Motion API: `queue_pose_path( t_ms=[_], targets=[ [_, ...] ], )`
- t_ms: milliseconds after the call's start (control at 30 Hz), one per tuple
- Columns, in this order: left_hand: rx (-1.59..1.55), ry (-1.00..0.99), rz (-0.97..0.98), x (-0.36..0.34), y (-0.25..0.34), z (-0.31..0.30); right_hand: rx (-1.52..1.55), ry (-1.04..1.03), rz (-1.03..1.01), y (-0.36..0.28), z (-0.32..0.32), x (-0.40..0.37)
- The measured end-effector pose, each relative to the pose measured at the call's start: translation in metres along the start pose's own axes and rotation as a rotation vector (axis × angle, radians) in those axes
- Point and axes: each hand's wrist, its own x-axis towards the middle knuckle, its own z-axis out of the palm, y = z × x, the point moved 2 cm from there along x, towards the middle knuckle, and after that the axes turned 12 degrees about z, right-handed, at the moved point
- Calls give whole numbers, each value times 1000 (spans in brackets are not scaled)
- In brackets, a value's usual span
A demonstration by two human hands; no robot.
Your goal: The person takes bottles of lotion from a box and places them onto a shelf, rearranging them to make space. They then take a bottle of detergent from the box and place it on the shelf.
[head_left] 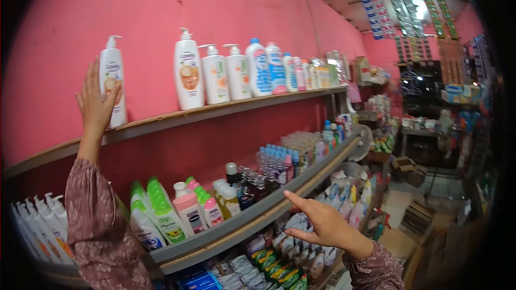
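My left hand (98,96) is raised to the upper shelf and grips a white pump bottle of lotion (116,62). The thumb lies across its front label and the fingers reach along its left side. The bottle stands upright at the shelf's left part. A gap separates it from a matching lotion bottle (189,70) on the right. My right hand (322,223) is held in front of the lower shelf with nothing in it. Its index finger points out, the thumb is apart, and the other fingers are partly curled.
More pump bottles (217,78) and blue-capped bottles (259,70) line the upper shelf (161,121). Green-capped bottles (166,215) and white pump bottles (40,228) fill the lower shelf (215,239). Packets (274,266) lie below. Cardboard boxes (416,217) sit on the floor; sachet strips (376,17) hang overhead.
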Motion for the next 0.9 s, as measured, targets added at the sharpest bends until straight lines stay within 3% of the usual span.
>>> queue_pose_path(
  t_ms=[100, 200, 300, 400, 500, 633, 733, 800, 900],
  targets=[
    [-216, 236, 180, -12, 53, -7, 20, 4, 143, 10, -20, -40],
    [-525, 217, 361, -44, 144, -29, 51, -25, 261, 26, -31, -93],
    [-814, 75, 574, -103, 244, -66, 190, 3, 359, 35, -36, -167],
    [-1170, -67, 832, -184, 339, -116, 352, -17, 654, 31, -44, -264],
    [-1558, -305, 839, -271, 435, -175, 271, -67, 975, 10, -60, -378],
    [-1990, -586, 705, -376, 574, -298, 197, 167, 1281, -44, -107, -559],
    [-2327, -784, 670, -424, 650, -433, 273, 573, 1424, -111, -158, -683],
    [-2480, -826, 834, -432, 674, -522, 69, 798, 1526, -158, -193, -753],
    [-2592, -835, 1071, -423, 689, -605, -74, 1102, 1759, -231, -239, -816]
  ],
)
